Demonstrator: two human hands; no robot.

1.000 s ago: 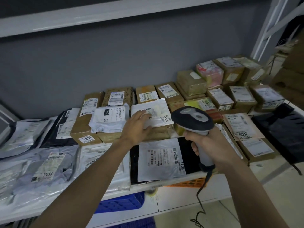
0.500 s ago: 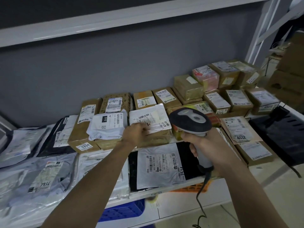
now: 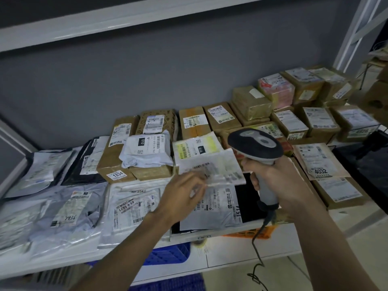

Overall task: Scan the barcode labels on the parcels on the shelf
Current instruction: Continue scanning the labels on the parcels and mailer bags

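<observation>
My right hand grips the handle of a grey and black barcode scanner, its head above the shelf's middle. My left hand pinches the near edge of a thin white labelled parcel, blurred and lifted toward me. Under it lies another flat parcel with a yellow-marked label. Brown cardboard boxes with labels fill the back and right of the white shelf. Grey and white mailer bags cover the left and front.
A black tray lies on the shelf's right end. A blue crate and an orange crate show below the shelf's front edge. The scanner's cable hangs down. A grey wall stands behind; an upper shelf runs overhead.
My left hand has drawn the white labelled parcel toward me off the stack, uncovering the yellow-marked parcel beneath. The scanner has stayed about where it was.
</observation>
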